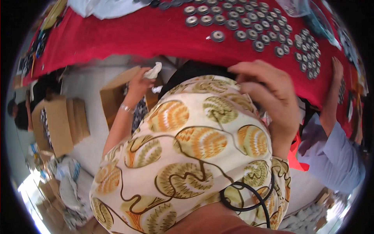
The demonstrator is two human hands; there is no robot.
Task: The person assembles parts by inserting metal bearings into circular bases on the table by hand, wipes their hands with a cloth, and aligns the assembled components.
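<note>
My left hand [139,84], with a bracelet at the wrist, is closed on a crumpled white piece [154,70], cloth or paper. It is beside an open cardboard box [111,97] below the table's front edge; dark small parts show inside. My right hand [272,91] is raised in front of my body at the table's edge. Its fingers are bent and smeared by motion, so whether they hold anything is unclear. Beyond it, on the red cloth [117,37], lie many round dark discs [233,25] with pale metal centres. One disc [217,36] sits slightly apart, nearer me.
At the right a person's arm [331,101] in a blue sleeve reaches onto the table. Clear plastic bags [317,21] lie at the far right, a white sheet [107,7] at the far left. Cardboard boxes [62,126] and sacks [72,183] stand on the floor at left.
</note>
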